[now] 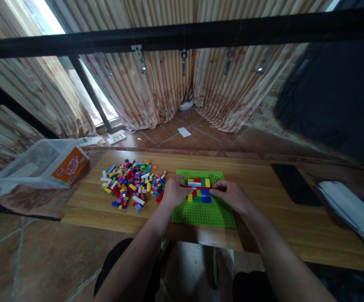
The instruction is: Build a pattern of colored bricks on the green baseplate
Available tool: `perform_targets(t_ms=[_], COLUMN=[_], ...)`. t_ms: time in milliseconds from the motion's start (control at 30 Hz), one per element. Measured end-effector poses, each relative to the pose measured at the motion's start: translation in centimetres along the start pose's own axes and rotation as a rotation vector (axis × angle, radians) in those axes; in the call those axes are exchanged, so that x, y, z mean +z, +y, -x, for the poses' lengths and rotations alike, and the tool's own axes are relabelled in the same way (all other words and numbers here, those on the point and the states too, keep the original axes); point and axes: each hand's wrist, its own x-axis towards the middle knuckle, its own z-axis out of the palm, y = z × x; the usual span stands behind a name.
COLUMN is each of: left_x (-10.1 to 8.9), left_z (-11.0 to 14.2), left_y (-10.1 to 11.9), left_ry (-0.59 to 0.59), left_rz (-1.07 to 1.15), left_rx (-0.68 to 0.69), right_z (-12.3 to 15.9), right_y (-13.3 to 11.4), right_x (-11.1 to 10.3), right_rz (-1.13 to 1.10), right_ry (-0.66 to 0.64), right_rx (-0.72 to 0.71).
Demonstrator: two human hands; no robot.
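On its near side I've open room across the green baseplate [202,216]; a red brick [203,188] runs left-right between left hand [176,192] and right hand [230,194], whose pinch I can't tell.

My left hand [177,192] covers part of the green baseplate's [200,217] left edge; my right hand [230,195] hides some of its right edge. Whether my fingertips touch the red strip [202,188] between them, I can't tell. Left of my left hand, loose bricks [138,178] partly bury one another. Far right of my right hand, a white item [349,203] runs out of view.
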Motion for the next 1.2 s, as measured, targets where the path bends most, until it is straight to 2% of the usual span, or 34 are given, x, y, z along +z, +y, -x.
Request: perform_targets(t_ms=[167,333,433,667,867,967,1200], left_x=[0.1,-0.2,-0.2,-0.2,-0.9,-1.2,-1.6], left_z=[-0.6,-0.5,-0.1,1.4,1.9,2.0,2.6], left_y=[-0.1,0.4,0.4,0.2,0.8,1.3,2.2], left_ry=[-0.061,-0.149,-0.139,0.003,-0.061,-0.094,-0.119], left_rz=[0.157,0.142,0.14,-0.148,-0.233,-0.275,-0.344], left_rx=[-0.088,-0.108,-0.101,0.134,0.188,0.168,0.136], right_z=[0.0,-0.1,-0.1,0.1,0.1,-0.1,-0.3], right_y=[0.1,0.1,0.2,0.3,-0.4,-0.6,-1.1], right_x=[0.0,0.1,0.2,0.2,0.2,0.1,0.0], right_rz=[0.009,0.025,0.036,0.113,0.244,0.277,0.278], right_ry=[-0.005,0.007,0.008,0.028,0.038,0.076,0.296], right_rx=[-0.008,-0.007,-0.011,-0.099,-0.071,-0.042,-0.01])
